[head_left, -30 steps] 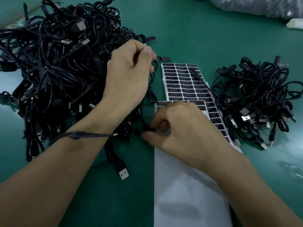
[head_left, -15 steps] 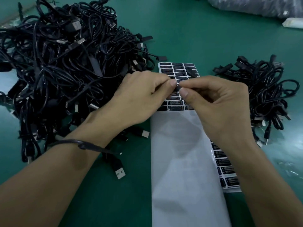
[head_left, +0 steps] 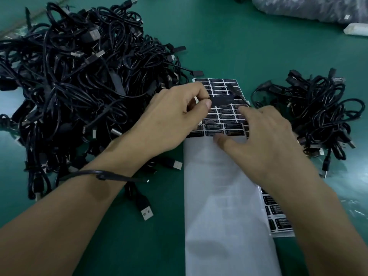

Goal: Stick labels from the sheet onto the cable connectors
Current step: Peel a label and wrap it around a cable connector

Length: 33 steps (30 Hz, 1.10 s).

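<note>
Grip of the left hand (head_left: 171, 120) is pinched round a black connector (head_left: 221, 100) over the label sheet (head_left: 225, 196), the right hand (head_left: 268, 144) is spread loose above the remaining labels (head_left: 225, 118), and, with a large cable heap (head_left: 69, 86) left and a small heap (head_left: 322, 112) right, most work is judged undone.

So the whole setup sat on a green table (head_left: 229, 36). On the left was a huge tangled heap of black cables (head_left: 79, 86), with a smaller heap (head_left: 322, 114) off to the right. Between them lay the label sheet (head_left: 223, 196), its near part already bare white backing and its black labels at the far end. A second sheet (head_left: 278, 222) poked out from under its right edge. One USB plug (head_left: 147, 213) trailed loose near the front. A clear plastic bag (head_left: 308, 6) and a white packet (head_left: 356, 28) were in the far right corner.
</note>
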### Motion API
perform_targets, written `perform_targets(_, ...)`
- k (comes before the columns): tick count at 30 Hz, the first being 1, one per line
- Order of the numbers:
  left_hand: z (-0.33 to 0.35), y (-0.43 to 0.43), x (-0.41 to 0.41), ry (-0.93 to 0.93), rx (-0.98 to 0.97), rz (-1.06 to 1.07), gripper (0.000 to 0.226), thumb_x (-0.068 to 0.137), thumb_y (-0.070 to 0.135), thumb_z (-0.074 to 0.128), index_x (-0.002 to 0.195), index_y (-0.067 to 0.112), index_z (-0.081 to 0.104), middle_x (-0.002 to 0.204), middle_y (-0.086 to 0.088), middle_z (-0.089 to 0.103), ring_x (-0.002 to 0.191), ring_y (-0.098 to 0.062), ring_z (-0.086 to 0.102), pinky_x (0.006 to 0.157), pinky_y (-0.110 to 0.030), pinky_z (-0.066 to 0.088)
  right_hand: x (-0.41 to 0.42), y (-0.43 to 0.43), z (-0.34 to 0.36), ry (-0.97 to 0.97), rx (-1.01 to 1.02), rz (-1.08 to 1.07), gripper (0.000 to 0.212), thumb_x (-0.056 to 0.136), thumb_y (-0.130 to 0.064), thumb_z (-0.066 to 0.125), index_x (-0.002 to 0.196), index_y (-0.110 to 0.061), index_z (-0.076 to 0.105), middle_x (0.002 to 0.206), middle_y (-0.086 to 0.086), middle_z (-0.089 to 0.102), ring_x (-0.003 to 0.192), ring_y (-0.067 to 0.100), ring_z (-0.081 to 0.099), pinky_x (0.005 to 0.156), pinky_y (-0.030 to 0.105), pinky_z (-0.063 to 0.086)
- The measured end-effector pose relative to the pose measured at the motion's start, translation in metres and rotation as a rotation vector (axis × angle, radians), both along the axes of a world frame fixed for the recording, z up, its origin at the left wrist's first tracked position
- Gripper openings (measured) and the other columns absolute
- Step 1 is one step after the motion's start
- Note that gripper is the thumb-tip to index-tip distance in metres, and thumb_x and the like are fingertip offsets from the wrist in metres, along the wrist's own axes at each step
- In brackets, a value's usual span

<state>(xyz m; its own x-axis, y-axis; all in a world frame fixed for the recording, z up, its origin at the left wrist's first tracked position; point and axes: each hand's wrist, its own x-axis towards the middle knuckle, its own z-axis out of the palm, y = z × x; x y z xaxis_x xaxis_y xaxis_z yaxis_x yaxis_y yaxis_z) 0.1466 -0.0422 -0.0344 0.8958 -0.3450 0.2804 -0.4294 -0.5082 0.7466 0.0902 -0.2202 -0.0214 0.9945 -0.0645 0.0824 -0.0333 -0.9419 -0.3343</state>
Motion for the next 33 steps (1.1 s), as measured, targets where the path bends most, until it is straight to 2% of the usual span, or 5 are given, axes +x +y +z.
perform_targets(17, 0.008, -0.008, -0.012, 0.117, -0.063, -0.078, 0.035, 0.097, 0.043, 0.039, 0.087, 0.011, 0.044, 0.074, -0.006, 0.069, 0.072, -0.036, 0.062, 0.068, -0.055, 0.051, 0.004, -0.001, -0.007, -0.024, 0.374, -0.034, 0.052, 0.071, -0.048, 0.084, 0.112, -0.037, 0.053, 0.106, -0.013, 0.054, 0.109, 0.016, 0.050, 0.066, 0.010, 0.028)
perform_targets(22, 0.011, -0.013, -0.017, 0.071, 0.020, -0.038, 0.041, 0.080, 0.052, 0.067, 0.076, 0.034, 0.031, 0.079, 0.016, 0.070, 0.070, -0.009, 0.064, 0.065, -0.045, 0.051, 0.004, 0.010, -0.011, -0.110, 0.571, 0.016, 0.063, 0.074, -0.022, 0.084, 0.132, -0.026, 0.059, 0.090, -0.026, 0.056, 0.085, -0.028, 0.049, 0.067, -0.005, 0.036)
perform_targets(26, 0.007, -0.011, -0.012, 0.070, 0.036, 0.022, 0.048, 0.080, 0.046, 0.078, 0.074, 0.036, 0.031, 0.080, 0.016, 0.071, 0.071, -0.006, 0.065, 0.070, -0.045, 0.053, 0.008, 0.008, -0.009, -0.005, 0.677, 0.040, 0.084, 0.072, -0.026, 0.075, 0.148, -0.032, 0.040, 0.130, -0.002, 0.065, 0.120, 0.017, 0.060, 0.096, 0.028, 0.052)
perform_targets(30, 0.006, -0.009, -0.010, 0.096, 0.095, 0.037, 0.051, 0.075, 0.051, 0.082, 0.076, 0.035, 0.034, 0.080, 0.021, 0.070, 0.070, -0.005, 0.064, 0.069, -0.044, 0.055, 0.012, -0.006, -0.001, 0.051, 1.020, -0.080, 0.056, 0.068, -0.017, 0.063, 0.124, -0.024, 0.056, 0.064, -0.006, 0.069, 0.053, 0.013, 0.060, 0.049, 0.030, 0.049)
perform_targets(33, 0.005, -0.009, -0.009, 0.081, 0.149, 0.039, 0.052, 0.074, 0.050, 0.083, 0.076, 0.032, 0.034, 0.075, 0.016, 0.070, 0.071, -0.010, 0.065, 0.072, -0.047, 0.055, 0.014, -0.015, -0.002, 0.030, 1.096, -0.132, 0.026, 0.083, -0.002, 0.062, 0.104, -0.018, 0.065, 0.055, -0.008, 0.060, 0.053, 0.007, 0.056, 0.062, 0.034, 0.052)
